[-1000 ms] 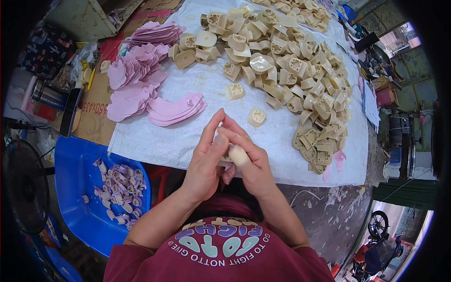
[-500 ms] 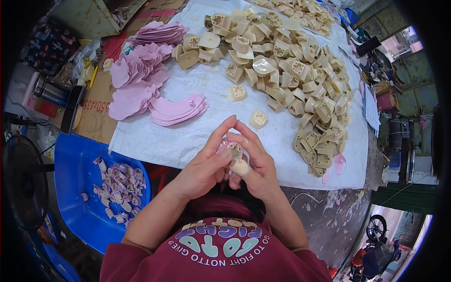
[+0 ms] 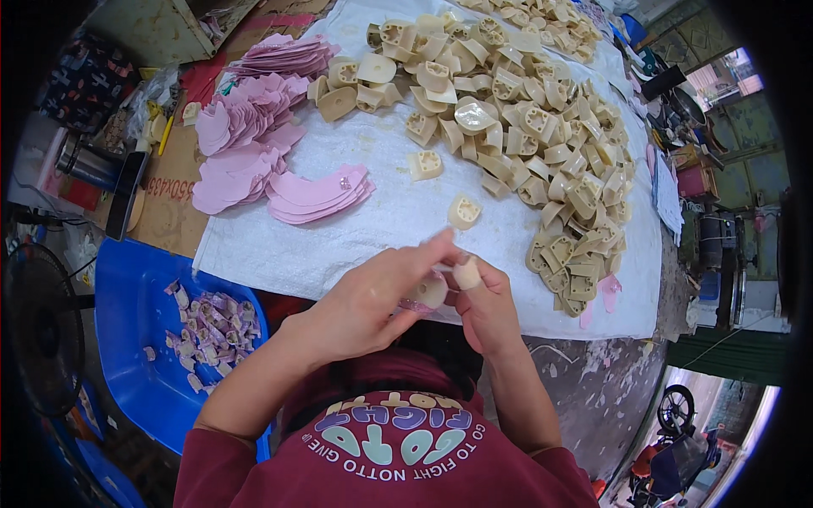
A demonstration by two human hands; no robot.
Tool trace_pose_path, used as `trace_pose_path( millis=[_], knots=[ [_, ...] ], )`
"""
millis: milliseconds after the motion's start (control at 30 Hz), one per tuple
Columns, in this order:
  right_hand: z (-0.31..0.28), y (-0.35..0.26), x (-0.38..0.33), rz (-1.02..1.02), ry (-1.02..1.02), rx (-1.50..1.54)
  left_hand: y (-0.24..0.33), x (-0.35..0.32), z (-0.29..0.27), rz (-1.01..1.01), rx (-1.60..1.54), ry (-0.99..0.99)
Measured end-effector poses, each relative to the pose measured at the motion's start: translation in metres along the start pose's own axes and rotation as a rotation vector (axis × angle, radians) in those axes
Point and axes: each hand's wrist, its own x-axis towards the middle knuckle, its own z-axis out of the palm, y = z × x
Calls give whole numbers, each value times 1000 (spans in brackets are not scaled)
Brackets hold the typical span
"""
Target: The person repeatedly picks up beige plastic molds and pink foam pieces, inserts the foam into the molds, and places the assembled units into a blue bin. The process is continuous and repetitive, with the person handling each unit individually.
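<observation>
Just past the front edge of the cloth-covered table, a beige shoe heel (image 3: 429,290) with pink glittery covering on its side is held between my hands. My left hand (image 3: 364,292) is closed round it from the left, thumb below and fingers above. My right hand (image 3: 489,311) presses in from the right with fingers curled; a beige wrap (image 3: 467,273) covers its thumb. The fingertips are partly hidden and blurred. Beyond my hands lie a loose bare heel (image 3: 464,212) and another bare heel (image 3: 426,165), hollow sides up.
A large pile of beige heels (image 3: 542,123) covers the table's right side. Stacks of pink cut pieces (image 3: 318,196) lie at the left. Below left, a blue basin (image 3: 127,339) holds several pink-covered heels (image 3: 212,330). A fan (image 3: 42,326) stands at far left.
My hands have turned the heel, so a smoother face shows instead of its hollow side. The left fingers have folded over it, and the right hand has shifted slightly right.
</observation>
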Motion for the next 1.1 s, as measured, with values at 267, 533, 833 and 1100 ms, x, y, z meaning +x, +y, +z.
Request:
trace_pose_path(
  millis=[267, 533, 833, 1100],
  knots=[
    [-6, -6, -7, 45, -1, -401, 9, -4, -7, -164, 303, -124],
    [0, -7, -14, -89, 36, -480, 12, -1, -3, -153, 286, -102],
    [-1, -13, -11, -117, 12, -355, 13, -2, 10, -312, 232, 21],
    [0, -7, -3, -107, 59, -188, 10, 0, 28, -408, 201, 204]
  ],
)
